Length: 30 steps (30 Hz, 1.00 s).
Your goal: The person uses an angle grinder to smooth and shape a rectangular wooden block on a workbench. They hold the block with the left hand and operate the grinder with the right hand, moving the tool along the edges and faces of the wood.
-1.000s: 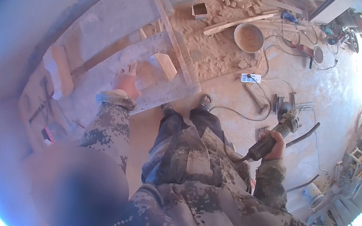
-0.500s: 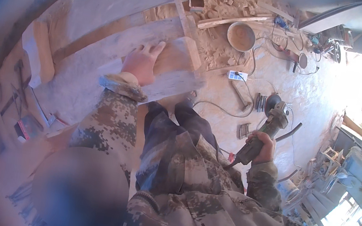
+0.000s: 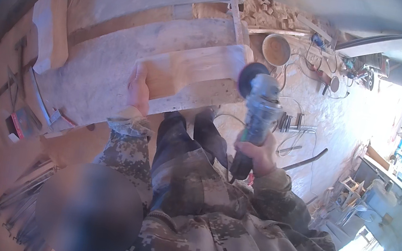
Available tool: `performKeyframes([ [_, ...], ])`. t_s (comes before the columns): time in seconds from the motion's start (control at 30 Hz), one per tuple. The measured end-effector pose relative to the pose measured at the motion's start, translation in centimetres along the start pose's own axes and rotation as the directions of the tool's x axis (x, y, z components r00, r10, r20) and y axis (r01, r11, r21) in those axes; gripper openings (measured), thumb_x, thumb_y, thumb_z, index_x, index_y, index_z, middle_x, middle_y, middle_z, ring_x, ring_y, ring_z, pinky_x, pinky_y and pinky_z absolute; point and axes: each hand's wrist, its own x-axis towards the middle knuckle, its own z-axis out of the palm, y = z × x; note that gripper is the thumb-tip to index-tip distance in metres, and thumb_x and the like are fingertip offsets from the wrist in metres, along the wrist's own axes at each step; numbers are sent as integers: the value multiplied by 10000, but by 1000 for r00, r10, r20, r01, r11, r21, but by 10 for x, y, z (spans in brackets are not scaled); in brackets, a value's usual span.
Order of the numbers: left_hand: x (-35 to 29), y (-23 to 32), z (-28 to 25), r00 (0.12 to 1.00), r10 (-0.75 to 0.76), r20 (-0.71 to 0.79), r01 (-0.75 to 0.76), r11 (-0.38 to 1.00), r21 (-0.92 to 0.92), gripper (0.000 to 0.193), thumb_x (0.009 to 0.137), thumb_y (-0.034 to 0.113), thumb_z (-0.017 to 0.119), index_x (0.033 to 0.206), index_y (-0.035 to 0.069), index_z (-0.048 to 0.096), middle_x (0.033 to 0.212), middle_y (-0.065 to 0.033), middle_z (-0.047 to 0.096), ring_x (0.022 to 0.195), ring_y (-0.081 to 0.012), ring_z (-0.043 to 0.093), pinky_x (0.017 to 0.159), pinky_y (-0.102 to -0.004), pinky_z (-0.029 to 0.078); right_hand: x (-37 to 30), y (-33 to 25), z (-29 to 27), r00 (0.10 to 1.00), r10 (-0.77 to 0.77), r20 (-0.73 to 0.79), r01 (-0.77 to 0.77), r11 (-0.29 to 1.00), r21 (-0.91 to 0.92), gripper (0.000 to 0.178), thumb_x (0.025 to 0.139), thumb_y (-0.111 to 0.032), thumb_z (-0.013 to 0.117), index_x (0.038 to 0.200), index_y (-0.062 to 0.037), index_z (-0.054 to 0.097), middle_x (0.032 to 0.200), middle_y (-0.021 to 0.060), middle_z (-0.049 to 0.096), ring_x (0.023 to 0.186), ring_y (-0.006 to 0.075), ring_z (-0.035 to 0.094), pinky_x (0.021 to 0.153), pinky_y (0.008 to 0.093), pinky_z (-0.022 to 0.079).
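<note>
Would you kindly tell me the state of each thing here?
Left hand: touching the wooden block
Right hand: closed around the angle grinder
Angle grinder: held, disc near block's right end; spinning unclear
Wooden block: resting on bench
Round pan: open side up, on floor

A woodworking workshop is indicated by a bench (image 3: 90,79) on which 1 shaped wooden block (image 3: 194,66) is set, by an angle grinder (image 3: 258,114) held in the right hand (image 3: 262,155), by offcuts (image 3: 267,14) heaped beyond the bench, and by hand tools (image 3: 12,79) laid at the left.
</note>
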Motion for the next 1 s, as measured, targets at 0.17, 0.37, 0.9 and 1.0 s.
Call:
performKeyframes([
  [0.17, -19, 17, 14, 989, -143, 32, 147, 954, -261, 505, 1094, 370, 578, 1444, 8, 618, 1440, -143, 632, 1341, -227, 548, 1176, -344, 385, 22, -17, 50, 994, 17, 112, -16, 1000, -7, 505, 710, -25, 801, 1183, 0, 624, 920, 89, 712, 804, 187, 700, 761, 335, 564],
  [0.37, -135, 20, 30, 954, 32, -299, -55, 996, -67, 296, 1041, 193, 625, 1240, -24, 658, 1115, -61, 652, 1047, -173, 592, 945, -335, 481, 43, -20, 68, 982, 30, 189, -15, 997, -80, 492, 716, -18, 789, 1184, -8, 635, 971, 74, 707, 842, 177, 693, 791, 334, 568],
  [0.9, -150, 64, 99, 808, -347, 476, 460, 877, -142, 249, 934, 184, 786, 1124, 43, 711, 988, -37, 721, 844, -136, 681, 766, -318, 548, 67, -14, 82, 892, 53, 449, 23, 986, -164, 626, 691, -124, 799, 1279, 23, 642, 1136, 121, 724, 1057, 212, 696, 917, 366, 560],
  [1.0, -147, 64, 97, 825, -362, 435, 450, 885, -118, 198, 931, 167, 786, 1078, 53, 719, 940, -30, 723, 786, -138, 677, 712, -317, 543, 74, -3, 81, 893, 114, 436, -27, 979, -201, 645, 681, -145, 821, 1276, 30, 641, 1136, 125, 729, 1061, 221, 701, 922, 376, 561],
])
